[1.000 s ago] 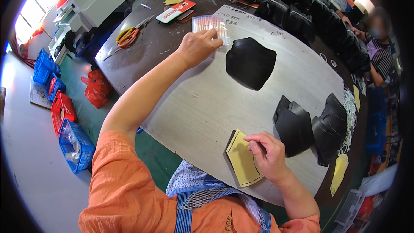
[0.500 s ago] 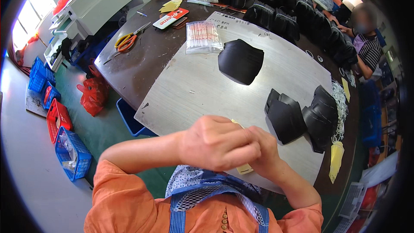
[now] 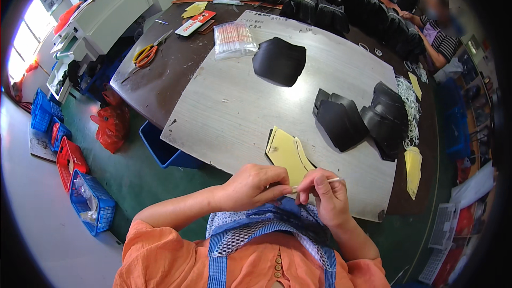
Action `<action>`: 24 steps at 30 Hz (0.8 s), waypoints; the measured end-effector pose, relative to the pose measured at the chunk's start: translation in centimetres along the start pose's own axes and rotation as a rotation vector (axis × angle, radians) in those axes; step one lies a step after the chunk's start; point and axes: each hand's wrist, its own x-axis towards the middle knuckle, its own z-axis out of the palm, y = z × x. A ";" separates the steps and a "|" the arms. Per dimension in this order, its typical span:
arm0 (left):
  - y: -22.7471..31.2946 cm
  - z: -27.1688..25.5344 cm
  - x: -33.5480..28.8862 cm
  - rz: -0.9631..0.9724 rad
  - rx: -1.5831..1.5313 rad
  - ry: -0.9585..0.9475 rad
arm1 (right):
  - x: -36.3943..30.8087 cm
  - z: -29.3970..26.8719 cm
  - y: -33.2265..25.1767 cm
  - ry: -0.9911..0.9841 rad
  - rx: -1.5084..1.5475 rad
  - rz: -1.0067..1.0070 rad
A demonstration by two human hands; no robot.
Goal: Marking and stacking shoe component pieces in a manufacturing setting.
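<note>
Both hands are close together over the near edge of the pale board (image 3: 240,112). A thin white stick (image 3: 335,180), perhaps a pen or refill, runs between them. My right hand (image 3: 326,196) grips it with bent fingers, one end sticking out past them. The fingertips of my left hand (image 3: 262,184) pinch the stick's other end. Just beyond my hands lies a yellow template (image 3: 288,154) with slots along its edges, a dark edge showing beneath it. Further off are a single black panel (image 3: 280,61) and two stacks of black cut pieces (image 3: 341,122), (image 3: 385,117).
Near the board's far left lie a clear bag of thin sticks (image 3: 233,40), orange-handled scissors (image 3: 146,56) and a red-and-white case (image 3: 196,23). White cords (image 3: 409,112) and a yellow template (image 3: 412,173) line the right. Black bundles (image 3: 330,16) fill the back, where another person (image 3: 440,37) sits.
My hands have come down toward me and moved slightly apart, exposing the white stick and the yellow template. The whole view has shifted a little.
</note>
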 end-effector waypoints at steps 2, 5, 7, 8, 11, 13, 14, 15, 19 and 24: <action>0.4 0.0 -1.0 -0.061 -0.057 -0.062 | -0.8 0.2 0.2 0.038 0.070 -0.016; 0.5 -0.9 -2.2 0.069 0.062 -0.185 | -1.0 -1.6 -1.2 0.146 0.374 -0.244; 0.9 -2.3 -1.8 0.112 0.102 -0.390 | -1.0 -3.1 -2.9 0.305 0.100 -0.262; 1.4 -2.8 -0.8 0.117 0.196 -0.349 | -0.7 -3.1 -2.7 0.325 0.098 -0.252; 0.9 -4.2 3.3 0.188 0.538 -0.167 | 1.2 -3.1 -1.3 0.463 -0.210 -0.033; -1.2 -5.3 6.3 0.349 0.793 -0.127 | 2.5 -4.1 0.6 0.266 -1.136 -0.398; -1.1 -5.6 7.1 0.353 0.789 -0.130 | 2.8 -3.6 0.6 0.271 -1.140 -0.394; -0.8 -5.9 7.9 0.265 0.842 -0.233 | 3.2 -2.9 0.6 0.262 -1.239 -0.381; -0.6 -5.9 8.8 0.197 0.886 -0.369 | 3.4 -2.6 0.8 0.146 -1.200 -0.218; -2.7 -7.7 10.2 0.129 0.674 -0.062 | 3.5 -5.2 -0.7 0.409 -0.984 -0.220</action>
